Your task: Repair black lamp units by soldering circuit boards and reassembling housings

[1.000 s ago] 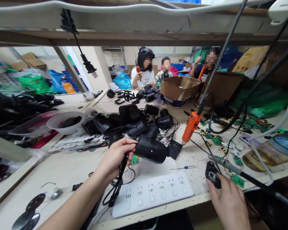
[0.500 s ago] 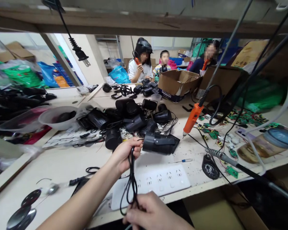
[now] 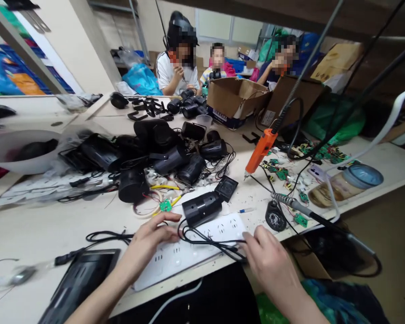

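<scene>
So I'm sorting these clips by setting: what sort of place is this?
Probably a small electronics assembly or repair workshop: black device housings piled on the bench, green circuit boards, and a hanging orange power screwdriver.

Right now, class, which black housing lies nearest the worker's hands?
The black housing resting on the white power strip, apart from the heap, its cable running between left hand and right hand.

The black housing [image 3: 202, 208] now lies on the power strip [image 3: 189, 252], released; both hands have dropped to its cord [image 3: 209, 242].
</scene>
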